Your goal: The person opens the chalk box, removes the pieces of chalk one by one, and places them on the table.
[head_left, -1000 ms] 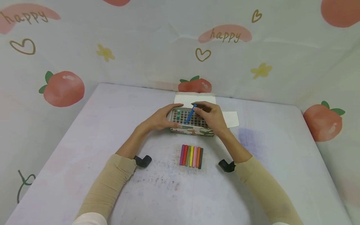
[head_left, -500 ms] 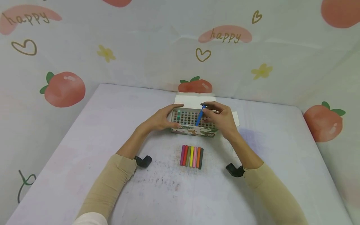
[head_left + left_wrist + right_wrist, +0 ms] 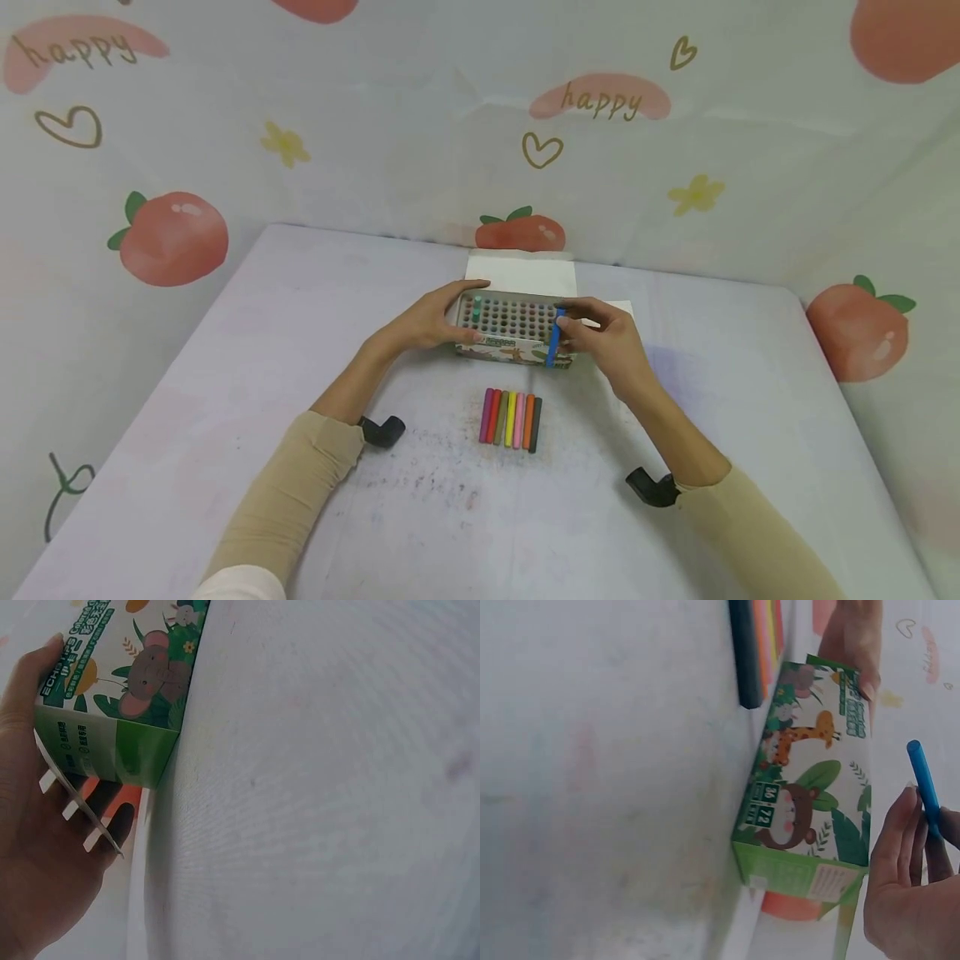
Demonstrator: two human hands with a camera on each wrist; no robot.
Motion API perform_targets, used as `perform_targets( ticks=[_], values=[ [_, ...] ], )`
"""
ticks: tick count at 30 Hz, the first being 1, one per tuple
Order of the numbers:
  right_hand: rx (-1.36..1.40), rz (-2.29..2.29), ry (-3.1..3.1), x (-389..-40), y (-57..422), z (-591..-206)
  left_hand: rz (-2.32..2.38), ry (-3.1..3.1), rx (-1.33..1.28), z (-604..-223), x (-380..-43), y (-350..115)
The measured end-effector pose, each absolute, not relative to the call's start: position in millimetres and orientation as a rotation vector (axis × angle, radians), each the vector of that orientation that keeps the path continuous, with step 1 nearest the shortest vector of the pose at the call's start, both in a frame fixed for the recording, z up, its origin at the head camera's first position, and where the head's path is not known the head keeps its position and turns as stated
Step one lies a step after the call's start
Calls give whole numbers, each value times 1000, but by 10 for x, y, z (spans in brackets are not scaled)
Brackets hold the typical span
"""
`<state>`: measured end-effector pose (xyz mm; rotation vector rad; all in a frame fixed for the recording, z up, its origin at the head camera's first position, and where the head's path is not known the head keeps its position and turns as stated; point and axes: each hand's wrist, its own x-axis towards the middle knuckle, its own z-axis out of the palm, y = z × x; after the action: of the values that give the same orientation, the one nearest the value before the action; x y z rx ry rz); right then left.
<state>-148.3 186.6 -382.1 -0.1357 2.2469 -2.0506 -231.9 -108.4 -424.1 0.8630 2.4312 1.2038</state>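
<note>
A printed cardboard crayon box (image 3: pixel 502 350) stands open on the table, its grey insert full of round holes. My left hand (image 3: pixel 423 321) grips the box's left end, thumb on the front panel and fingers round the back, as the left wrist view also shows. Two green crayons (image 3: pixel 476 314) stick up from holes on the left. My right hand (image 3: pixel 609 340) pinches a blue crayon (image 3: pixel 553 342) at its upper end. In the right wrist view this crayon (image 3: pixel 922 780) is held above and apart from the box (image 3: pixel 802 772).
Several crayons (image 3: pixel 510 419) in purple, red, olive, yellow, pink, orange and dark grey lie side by side in front of the box. The white lid flap (image 3: pixel 519 271) is folded back behind it, and a side flap (image 3: pixel 621 311) sticks out right.
My right hand has carried the blue crayon rightward and towards me, from over the middle holes to the box's front right. The left hand has stayed on the box.
</note>
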Motion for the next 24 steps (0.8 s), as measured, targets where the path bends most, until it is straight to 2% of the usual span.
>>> perform_targets(
  ticks=[24],
  values=[
    [-97,-1857,2189,-1086,1965,-4032,1221,2423,825,-4274,-2333,-1076]
  ],
)
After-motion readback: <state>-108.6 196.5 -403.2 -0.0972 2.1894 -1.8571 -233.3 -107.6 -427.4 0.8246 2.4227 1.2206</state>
